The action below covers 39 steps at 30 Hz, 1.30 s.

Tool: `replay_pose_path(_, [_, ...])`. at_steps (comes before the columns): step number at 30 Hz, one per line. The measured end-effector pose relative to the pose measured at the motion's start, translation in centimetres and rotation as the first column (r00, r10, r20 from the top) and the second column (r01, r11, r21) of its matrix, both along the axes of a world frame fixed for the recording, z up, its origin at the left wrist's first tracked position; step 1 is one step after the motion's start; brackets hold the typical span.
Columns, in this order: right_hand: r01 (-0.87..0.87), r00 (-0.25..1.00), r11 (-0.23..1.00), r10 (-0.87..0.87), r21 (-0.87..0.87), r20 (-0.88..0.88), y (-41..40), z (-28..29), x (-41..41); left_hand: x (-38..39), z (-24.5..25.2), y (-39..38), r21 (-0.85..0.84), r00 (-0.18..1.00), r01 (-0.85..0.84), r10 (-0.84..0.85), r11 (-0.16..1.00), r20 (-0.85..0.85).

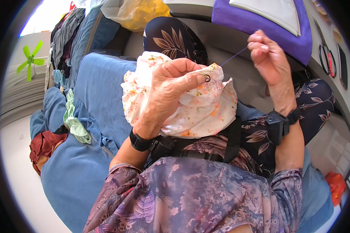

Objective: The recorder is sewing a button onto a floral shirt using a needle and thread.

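Note:
In my lap lies a bunched white floral fabric (202, 116) with small orange and green prints. My left hand (175, 80) pinches its upper edge between thumb and fingers. A small dark round button (207, 77) sits on the cloth at the tip of my left thumb. From the fabric's corner a purple thread (234, 56) runs taut, up and to the right. Its far end meets the pinched fingers of my right hand (267, 54), which is raised above the cloth. Whether a needle is between those fingers is too small to tell.
At the upper right, a purple cloth (242, 20) with white sheets (268, 13) hangs over a table edge. Scissors (326, 58) and a phone (342, 67) lie on the table. A blue-covered sofa (102, 87) holds clothes at the left. A translucent plastic bag (134, 14) is ahead.

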State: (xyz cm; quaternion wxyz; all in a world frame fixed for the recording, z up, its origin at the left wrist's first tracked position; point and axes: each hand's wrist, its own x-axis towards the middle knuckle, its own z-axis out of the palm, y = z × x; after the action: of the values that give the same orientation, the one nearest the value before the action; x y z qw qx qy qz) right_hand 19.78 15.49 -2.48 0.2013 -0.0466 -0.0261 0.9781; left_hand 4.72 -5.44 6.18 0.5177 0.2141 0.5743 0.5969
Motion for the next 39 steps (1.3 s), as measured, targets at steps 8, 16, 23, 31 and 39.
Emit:
replay_pose_path(8, [0.421, 0.907, 0.894, -0.418, 0.154, -0.049, 4.2, 0.8, 3.6, -1.1, -0.6, -0.4, 0.004, 0.997, -0.020, 0.019, 1.000, 0.070])
replay_pose_path(16, [0.625, 0.758, 0.724, -0.653, 0.293, -0.005, 7.3, -0.5, 7.8, -1.5, -0.7, -0.2, 0.049, 0.975, -0.006, -0.005, 0.999, 0.224])
replay_pose_path(23, [0.606, 0.675, 0.541, -0.738, 0.583, -0.017, 7.0, -0.9, 7.3, -1.4, -1.2, 0.0, 0.048, 0.961, -0.013, -0.001, 0.999, 0.276])
replay_pose_path(31, [0.107, 0.593, 0.130, -0.804, 0.986, 0.041, 2.6, 1.5, 3.5, -2.2, -1.8, 0.0, 0.024, 0.947, -0.002, -0.006, 1.000, 0.321])
replay_pose_path(39, [-0.526, 0.594, -0.465, -0.800, 0.712, -0.084, -1.7, 0.6, 1.1, -1.9, -1.7, 0.3, 0.025, 0.942, -0.007, -0.002, 1.000, 0.336])
